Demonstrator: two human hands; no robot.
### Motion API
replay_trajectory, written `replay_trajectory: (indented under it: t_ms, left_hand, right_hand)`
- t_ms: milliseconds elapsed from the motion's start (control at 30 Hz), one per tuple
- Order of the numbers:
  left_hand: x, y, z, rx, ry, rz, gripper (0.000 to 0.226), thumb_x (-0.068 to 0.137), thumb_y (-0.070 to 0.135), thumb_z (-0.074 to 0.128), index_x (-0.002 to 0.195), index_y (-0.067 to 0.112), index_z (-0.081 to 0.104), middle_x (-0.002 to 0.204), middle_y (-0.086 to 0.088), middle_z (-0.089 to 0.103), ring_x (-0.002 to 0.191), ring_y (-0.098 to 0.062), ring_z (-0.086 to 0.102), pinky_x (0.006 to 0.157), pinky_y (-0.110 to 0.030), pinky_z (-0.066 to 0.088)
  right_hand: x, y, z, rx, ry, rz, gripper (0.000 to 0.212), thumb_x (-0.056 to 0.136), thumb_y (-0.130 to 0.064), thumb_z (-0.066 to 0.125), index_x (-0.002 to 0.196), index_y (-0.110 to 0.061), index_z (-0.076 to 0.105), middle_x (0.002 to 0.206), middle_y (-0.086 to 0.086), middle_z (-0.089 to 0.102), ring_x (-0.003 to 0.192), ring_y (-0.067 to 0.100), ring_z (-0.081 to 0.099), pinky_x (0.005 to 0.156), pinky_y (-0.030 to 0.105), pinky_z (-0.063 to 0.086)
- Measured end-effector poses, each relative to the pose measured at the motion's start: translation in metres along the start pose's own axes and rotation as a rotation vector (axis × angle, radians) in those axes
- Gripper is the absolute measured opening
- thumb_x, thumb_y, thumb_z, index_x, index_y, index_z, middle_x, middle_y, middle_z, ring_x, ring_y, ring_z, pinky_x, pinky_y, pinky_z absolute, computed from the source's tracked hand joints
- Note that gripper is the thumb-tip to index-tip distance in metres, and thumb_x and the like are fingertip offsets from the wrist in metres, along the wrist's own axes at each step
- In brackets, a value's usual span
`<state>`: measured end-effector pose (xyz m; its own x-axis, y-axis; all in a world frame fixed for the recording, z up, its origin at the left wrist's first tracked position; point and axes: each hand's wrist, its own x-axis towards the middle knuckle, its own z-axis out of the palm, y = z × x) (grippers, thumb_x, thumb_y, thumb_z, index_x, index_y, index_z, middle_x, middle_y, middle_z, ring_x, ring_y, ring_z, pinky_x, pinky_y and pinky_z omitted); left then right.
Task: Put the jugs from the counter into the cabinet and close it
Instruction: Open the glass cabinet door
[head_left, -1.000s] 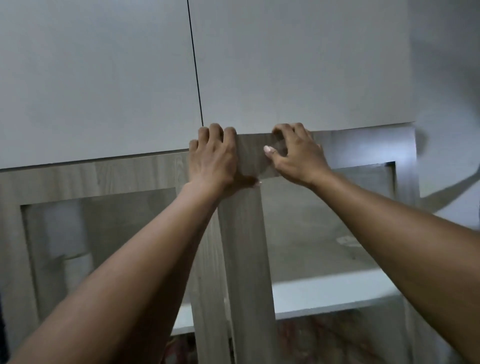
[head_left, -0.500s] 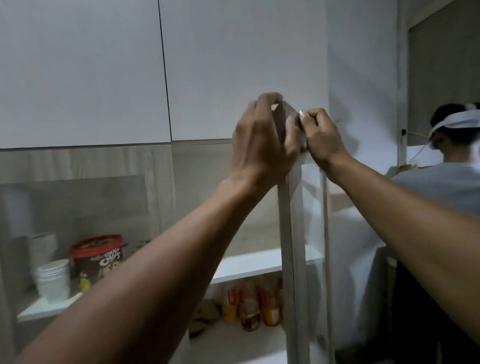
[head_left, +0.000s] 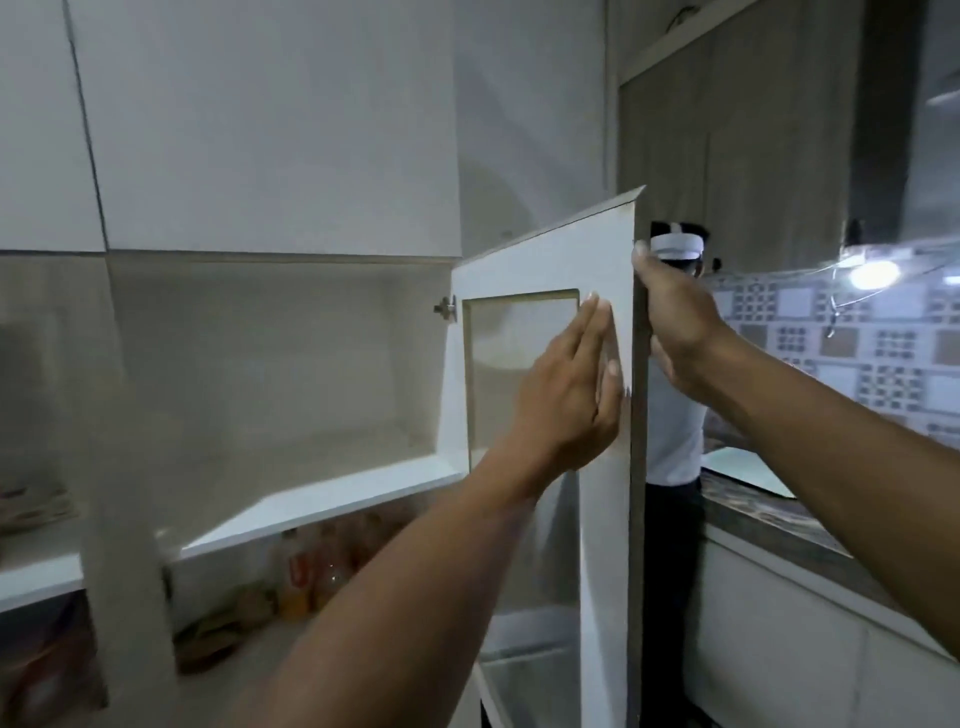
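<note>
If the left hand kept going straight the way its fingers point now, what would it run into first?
The left hand lies flat against the inner face of the open cabinet door, fingers pointing up along it. Sliding on, it would likely meet only more door frame, then pass the door's top edge; depth is hard to judge.

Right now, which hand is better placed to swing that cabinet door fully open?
The right hand: it wraps the cabinet door's free edge. The left hand only lies flat on its inner face.
</note>
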<state>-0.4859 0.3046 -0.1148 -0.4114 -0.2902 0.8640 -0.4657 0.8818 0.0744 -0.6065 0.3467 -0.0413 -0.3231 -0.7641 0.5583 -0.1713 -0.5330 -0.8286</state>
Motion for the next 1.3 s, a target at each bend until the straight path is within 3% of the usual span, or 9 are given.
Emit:
replay_trajectory:
  t_ms: [100,200,300,467,567,667,933,1167,1300]
  left_hand:
    - [0.005,0.000,0.045,0.072,-0.175,0.002,0.070,0.098,0.034,0.031,0.160,0.015,0.006,0.169,-0.002,0.000,0.155,-0.018,0.014,0.121,-0.039,0.029]
    - [0.014,-0.003,0.086,0.134,-0.297,0.001,0.077,0.096,0.038,0.033,0.160,0.020,-0.005,0.169,-0.001,-0.012,0.156,-0.020,0.008,0.122,-0.042,0.026]
    - [0.026,-0.013,0.126,0.166,-0.324,0.037,0.078,0.094,0.039,0.032,0.160,0.020,-0.007,0.168,-0.002,-0.014,0.156,-0.022,0.001,0.125,-0.045,0.018]
    - [0.055,-0.042,0.189,0.192,-0.321,0.129,0.078,0.095,0.043,0.033,0.159,0.026,-0.009,0.168,-0.001,-0.016,0.155,-0.024,-0.010,0.125,-0.049,0.007]
    - [0.073,-0.053,0.219,0.186,-0.325,0.169,0.077,0.096,0.045,0.030,0.159,0.026,-0.008,0.168,-0.002,-0.016,0.155,-0.025,-0.012,0.125,-0.050,0.006]
    - [0.087,-0.058,0.244,0.154,-0.321,0.183,0.076,0.096,0.044,0.029,0.160,0.025,-0.007,0.168,-0.002,-0.016,0.155,-0.024,-0.014,0.125,-0.051,0.006]
    - [0.091,-0.072,0.277,0.180,-0.192,0.215,0.079,0.094,0.045,0.034,0.160,0.027,-0.005,0.169,-0.001,-0.013,0.155,-0.025,-0.013,0.124,-0.052,0.007]
    - [0.086,-0.056,0.240,0.182,-0.322,0.161,0.074,0.098,0.049,0.026,0.159,0.028,-0.009,0.168,0.001,-0.017,0.155,-0.024,-0.014,0.125,-0.052,0.006]
    - [0.071,-0.043,0.203,0.198,-0.408,0.094,0.071,0.099,0.051,0.027,0.159,0.029,-0.002,0.169,-0.002,-0.007,0.156,-0.027,0.000,0.124,-0.052,0.012]
  right_hand:
    - [0.010,0.020,-0.034,-0.322,0.108,-0.095,0.058,0.092,-0.049,0.042,0.143,-0.022,0.046,0.145,0.003,0.055,0.131,0.026,0.052,0.112,0.049,0.038]
    - [0.012,0.050,-0.066,-0.590,0.194,-0.204,0.053,0.100,-0.025,0.044,0.151,-0.019,0.030,0.151,0.005,0.048,0.135,0.028,0.047,0.110,0.039,0.038]
    - [0.016,0.083,-0.091,-0.872,0.232,-0.254,0.072,0.101,-0.020,0.043,0.159,-0.013,0.000,0.167,0.011,0.014,0.149,0.031,0.025,0.116,0.035,0.025]
    - [0.043,0.131,-0.138,-1.207,0.306,-0.357,0.077,0.099,-0.023,0.042,0.158,-0.008,-0.006,0.168,0.014,0.001,0.146,0.034,0.033,0.106,0.042,0.046]
    - [0.060,0.157,-0.166,-1.412,0.286,-0.337,0.079,0.099,-0.026,0.038,0.157,-0.006,-0.010,0.167,0.015,-0.007,0.154,0.029,0.012,0.122,0.043,0.025]
    - [0.073,0.172,-0.188,-1.599,0.250,-0.315,0.079,0.097,-0.034,0.035,0.157,-0.005,-0.007,0.167,0.015,-0.012,0.154,0.030,0.010,0.123,0.036,0.008]
    - [0.087,0.189,-0.195,-1.707,0.325,-0.330,0.084,0.097,-0.037,0.044,0.157,-0.003,-0.004,0.166,0.017,-0.010,0.153,0.028,0.008,0.120,0.037,0.010]
    - [0.075,0.179,-0.189,-1.685,0.295,-0.314,0.088,0.096,-0.041,0.045,0.158,-0.008,-0.008,0.167,0.015,-0.014,0.153,0.025,-0.004,0.122,0.039,0.002]
    - [0.055,0.165,-0.171,-1.646,0.298,-0.328,0.092,0.092,-0.037,0.052,0.158,-0.006,-0.004,0.167,0.016,-0.012,0.154,0.028,-0.009,0.124,0.048,0.003]
